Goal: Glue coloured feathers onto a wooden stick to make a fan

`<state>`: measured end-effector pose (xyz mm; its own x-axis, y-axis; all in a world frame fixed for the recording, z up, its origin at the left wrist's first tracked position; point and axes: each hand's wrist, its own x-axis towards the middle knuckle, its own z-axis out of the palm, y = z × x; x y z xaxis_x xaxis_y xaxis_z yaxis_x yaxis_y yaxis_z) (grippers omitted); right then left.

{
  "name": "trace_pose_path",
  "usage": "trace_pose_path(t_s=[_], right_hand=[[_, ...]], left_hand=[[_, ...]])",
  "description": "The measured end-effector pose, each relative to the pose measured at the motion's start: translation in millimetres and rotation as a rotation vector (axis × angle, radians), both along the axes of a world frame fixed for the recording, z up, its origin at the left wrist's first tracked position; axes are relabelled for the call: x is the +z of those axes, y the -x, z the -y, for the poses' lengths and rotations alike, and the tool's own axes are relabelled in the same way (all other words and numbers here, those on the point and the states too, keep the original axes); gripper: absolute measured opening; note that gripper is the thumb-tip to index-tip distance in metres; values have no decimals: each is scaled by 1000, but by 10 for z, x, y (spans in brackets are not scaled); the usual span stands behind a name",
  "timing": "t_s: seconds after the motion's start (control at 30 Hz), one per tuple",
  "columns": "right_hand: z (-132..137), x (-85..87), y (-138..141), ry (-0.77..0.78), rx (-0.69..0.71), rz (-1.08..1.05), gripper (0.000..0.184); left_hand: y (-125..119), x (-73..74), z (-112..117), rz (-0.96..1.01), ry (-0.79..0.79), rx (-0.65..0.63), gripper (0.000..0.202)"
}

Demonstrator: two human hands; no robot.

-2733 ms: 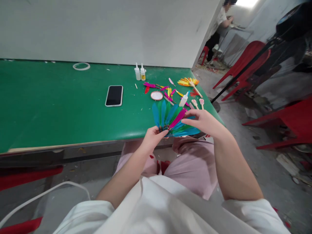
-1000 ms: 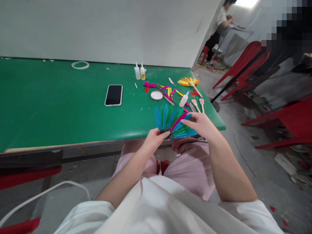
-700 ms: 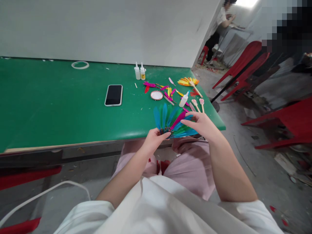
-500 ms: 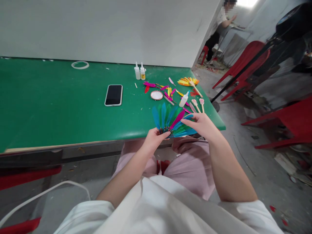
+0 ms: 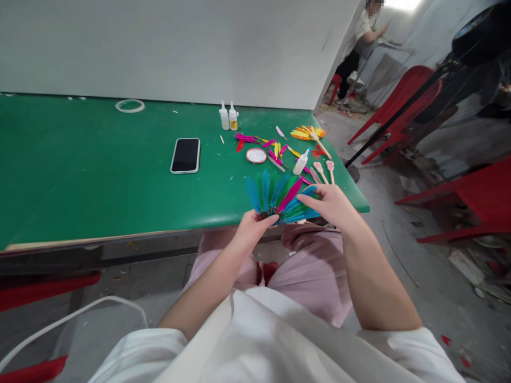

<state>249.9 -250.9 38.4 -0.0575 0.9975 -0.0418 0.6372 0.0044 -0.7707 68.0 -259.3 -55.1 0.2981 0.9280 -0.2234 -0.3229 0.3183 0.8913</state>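
Observation:
A fan of blue and green feathers (image 5: 275, 196) with one magenta feather spreads over the near edge of the green table (image 5: 80, 175). My left hand (image 5: 252, 229) pinches the fan at its base, where the quills meet. My right hand (image 5: 332, 205) grips the feathers on the fan's right side, fingers curled around their tips. Both hands hover just above the table edge, over my lap.
Behind the fan lie loose coloured feathers (image 5: 275, 150), a round lid (image 5: 256, 155), a small glue bottle (image 5: 301, 161), wooden sticks (image 5: 324, 170) and a yellow feather fan (image 5: 309, 134). Two bottles (image 5: 228, 118), a phone (image 5: 186, 155) and a tape ring (image 5: 130, 106) sit further back. Red chairs (image 5: 471, 202) stand to the right; another person works far back.
The fan has turned slightly to the left and dropped a little toward the table edge. My right hand's fingers have slid along the right-hand feathers. My left hand has kept its pinch.

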Motion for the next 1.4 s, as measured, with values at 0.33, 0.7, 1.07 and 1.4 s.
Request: trace_pose_path(t_s=[0.33,0.7,1.07,1.4], right_hand=[[5,-2,-6,-35,0,102,29],[5,22,19,-22,-47,180,28],[3,42,46,-45,-60,256,27],[9,36,45,2,0,11,29]], left_hand=[[-18,37,6,120,53,-12,29],[-35,22,22,63,26,-6,33],[-60,-66,20,65,3,24,33],[-44,64,39,59,80,1,34]])
